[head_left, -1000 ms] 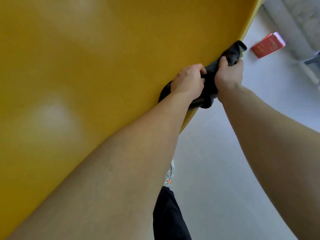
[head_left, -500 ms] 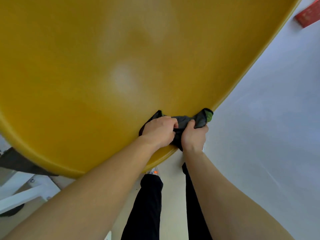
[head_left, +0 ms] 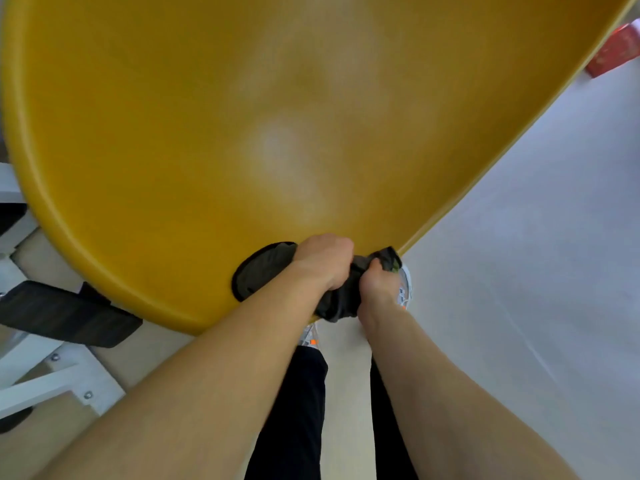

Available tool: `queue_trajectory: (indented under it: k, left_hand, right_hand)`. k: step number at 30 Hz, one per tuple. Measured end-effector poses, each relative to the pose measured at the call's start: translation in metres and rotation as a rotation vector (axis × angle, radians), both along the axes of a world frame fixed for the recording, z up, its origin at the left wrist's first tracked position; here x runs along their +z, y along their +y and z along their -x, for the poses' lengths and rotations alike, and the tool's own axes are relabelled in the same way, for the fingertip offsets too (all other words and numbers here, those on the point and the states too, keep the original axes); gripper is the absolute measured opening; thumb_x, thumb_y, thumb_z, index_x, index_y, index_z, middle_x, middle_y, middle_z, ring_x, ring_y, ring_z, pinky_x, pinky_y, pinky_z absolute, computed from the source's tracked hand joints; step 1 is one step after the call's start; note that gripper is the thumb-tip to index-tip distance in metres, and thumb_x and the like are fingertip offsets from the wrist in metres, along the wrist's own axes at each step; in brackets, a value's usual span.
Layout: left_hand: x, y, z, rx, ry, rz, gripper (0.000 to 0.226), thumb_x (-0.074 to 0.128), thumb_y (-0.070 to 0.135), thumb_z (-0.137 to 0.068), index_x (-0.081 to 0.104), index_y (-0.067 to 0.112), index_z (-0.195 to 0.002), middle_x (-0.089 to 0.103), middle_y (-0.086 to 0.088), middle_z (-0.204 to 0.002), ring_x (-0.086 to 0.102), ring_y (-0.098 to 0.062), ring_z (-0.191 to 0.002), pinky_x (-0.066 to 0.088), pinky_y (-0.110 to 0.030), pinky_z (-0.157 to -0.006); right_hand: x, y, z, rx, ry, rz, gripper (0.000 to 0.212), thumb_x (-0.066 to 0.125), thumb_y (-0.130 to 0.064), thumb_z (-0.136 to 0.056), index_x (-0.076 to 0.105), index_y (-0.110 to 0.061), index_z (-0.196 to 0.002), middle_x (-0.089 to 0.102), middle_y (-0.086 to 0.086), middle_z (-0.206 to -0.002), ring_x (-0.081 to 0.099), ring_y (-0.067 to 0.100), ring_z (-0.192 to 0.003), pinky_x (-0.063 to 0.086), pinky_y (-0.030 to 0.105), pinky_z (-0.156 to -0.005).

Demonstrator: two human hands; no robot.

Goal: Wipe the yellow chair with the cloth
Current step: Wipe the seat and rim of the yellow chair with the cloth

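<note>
Yellow moulded plastic fills most of the view: the one yellow plastic chair shell (head_left: pixel 207 133), its smooth face spreading from 9 o'clock round to 2 o'clock. The one dark grey cloth (head_left: pixel 265 271) lies against the chair's near rim at about 6 o'clock, part spread flat on the yellow surface and part bunched over the edge.

Both hands have hold of it. The left hand (head_left: pixel 322 261) is fisted round the cloth on top of the rim, and the right hand (head_left: pixel 375 289) is just beside it with fingers curled into the hanging bunch.

The step in hand looks like wiping along the rim — the broad face above carries pale hazy patches that may be glare or smears; I cannot tell which. The next move probably calls for flattening the cloth and keeping pressure on while carrying it along the curved edge or up toward 12 o'clock.

By count:
- One small red box (head_left: pixel 614 53) on the pale floor (head_left: pixel 519 271) at 2 o'clock
- One black pad (head_left: pixel 65 315) at 8 o'clock
- Two shoes, partly hidden — one (head_left: pixel 405 282) by the right hand, the other under the left forearm
</note>
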State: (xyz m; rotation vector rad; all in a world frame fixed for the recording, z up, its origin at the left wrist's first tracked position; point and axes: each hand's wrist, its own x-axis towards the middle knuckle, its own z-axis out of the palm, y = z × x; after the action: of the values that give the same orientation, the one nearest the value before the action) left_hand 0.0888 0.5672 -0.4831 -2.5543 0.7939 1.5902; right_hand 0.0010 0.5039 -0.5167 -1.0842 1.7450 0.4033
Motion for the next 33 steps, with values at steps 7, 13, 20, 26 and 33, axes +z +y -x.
queue_trajectory:
  k: [7, 13, 20, 26, 33]
  left_hand:
    - [-0.054, -0.057, 0.011, 0.257, -0.172, 0.253, 0.022, 0.047, 0.011, -0.099, 0.06, 0.021, -0.114, 0.057, -0.005, -0.117, 0.052, -0.029, -0.108, 0.046, -0.04, -0.079]
    - [-0.035, -0.006, 0.027, 0.283, -0.137, 0.161, 0.02, 0.042, 0.023, -0.102, 0.055, 0.019, -0.117, 0.054, -0.007, -0.119, 0.05, -0.031, -0.11, 0.045, -0.043, -0.084]
    - [0.018, 0.06, 0.012, 0.238, -0.215, -0.138, 0.023, 0.047, 0.014, -0.097, 0.058, 0.019, -0.117, 0.056, -0.007, -0.12, 0.052, -0.029, -0.112, 0.049, -0.039, -0.079]
    - [0.075, 0.085, -0.008, 0.362, -0.278, -0.217, 0.02, 0.046, 0.013, -0.099, 0.054, 0.018, -0.117, 0.058, -0.007, -0.118, 0.058, -0.031, -0.105, 0.048, -0.041, -0.071]
    - [0.178, 0.077, -0.035, 0.617, -0.461, -0.132, 0.02, 0.036, 0.027, -0.104, 0.049, 0.018, -0.116, 0.065, -0.008, -0.104, 0.063, -0.034, -0.09, 0.041, -0.039, -0.061]
  right_hand:
    - [-0.04, -0.064, -0.011, 0.049, -0.055, 0.206, 0.032, 0.044, -0.04, -0.101, 0.057, -0.011, -0.097, 0.061, 0.005, -0.085, 0.061, 0.027, -0.079, 0.046, 0.037, -0.073]
    - [-0.019, -0.028, -0.004, 0.242, 0.046, 0.046, 0.058, 0.042, -0.044, -0.097, 0.05, 0.0, -0.133, 0.063, 0.017, -0.123, 0.059, 0.038, -0.111, 0.047, 0.041, -0.095]
    - [0.031, 0.031, -0.005, 0.67, 0.101, -0.379, 0.062, 0.038, -0.054, -0.099, 0.067, 0.0, -0.102, 0.071, 0.019, -0.107, 0.068, 0.038, -0.099, 0.055, 0.046, -0.088]
    - [0.099, 0.017, -0.056, 0.814, 0.057, -0.444, 0.041, 0.064, -0.043, -0.094, 0.058, -0.004, -0.083, 0.067, 0.012, -0.063, 0.065, 0.023, -0.048, 0.056, 0.03, -0.044]
    - [0.194, -0.021, -0.114, 1.001, -0.284, -0.221, 0.038, 0.068, -0.051, -0.085, 0.065, -0.014, -0.091, 0.068, 0.002, -0.083, 0.064, 0.019, -0.074, 0.05, 0.032, -0.061]
